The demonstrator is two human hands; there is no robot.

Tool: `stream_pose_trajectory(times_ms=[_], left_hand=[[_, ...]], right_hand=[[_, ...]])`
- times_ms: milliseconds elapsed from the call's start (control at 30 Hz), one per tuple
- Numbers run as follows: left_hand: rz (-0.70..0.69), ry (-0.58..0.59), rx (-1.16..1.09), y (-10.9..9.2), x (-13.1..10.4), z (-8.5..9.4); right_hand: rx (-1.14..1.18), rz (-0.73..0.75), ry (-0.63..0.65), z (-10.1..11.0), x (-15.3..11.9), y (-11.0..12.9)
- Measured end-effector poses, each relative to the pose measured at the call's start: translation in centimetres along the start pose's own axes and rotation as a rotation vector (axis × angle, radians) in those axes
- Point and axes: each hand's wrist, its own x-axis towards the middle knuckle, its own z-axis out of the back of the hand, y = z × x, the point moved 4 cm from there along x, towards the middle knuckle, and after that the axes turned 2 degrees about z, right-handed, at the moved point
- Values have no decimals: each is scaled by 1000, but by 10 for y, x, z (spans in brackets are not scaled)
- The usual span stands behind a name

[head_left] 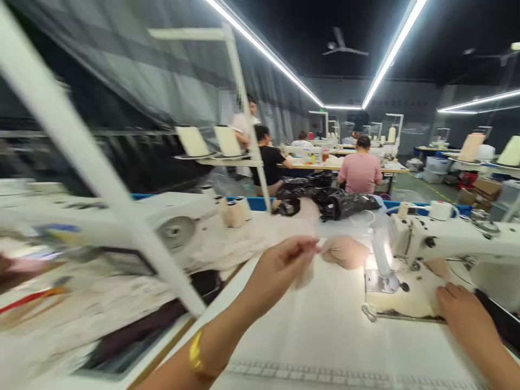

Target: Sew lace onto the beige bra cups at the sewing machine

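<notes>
My left hand (280,265) is raised over the white table (325,325), thumb and fingertips pinched together. A pale, blurred patch shows just below its fingers; what they hold, if anything, I cannot make out. Right past those fingertips a bunched beige piece of fabric (345,252) lies on the table. My right hand (467,309) rests low on the bed of a white sewing machine (459,238), fingers stretched forward. A small beige scrap of fabric (439,268) lies just beyond its fingertips. The machine's lamp lights the needle area.
A white slanted pole (105,184) crosses the left side, before another sewing machine (162,216) and heaped pale fabric (150,303). Thread cones (235,214) stand behind. Black plastic bags (325,192) lie beyond the table. Several people sit farther off, one in a pink shirt (359,168).
</notes>
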Motion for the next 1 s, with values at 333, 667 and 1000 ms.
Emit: stream_pose_trajectory(times_ms=[333,667,1000], left_hand=[[326,550,-161,54,-53,-104],[343,597,-182,44,-53,-126],[300,685,-87,35,-53,-123]], right_hand=[[-22,-140,126,17,-10,4],[534,-50,127,69,-5,85],[207,362,-179,81,19,137]])
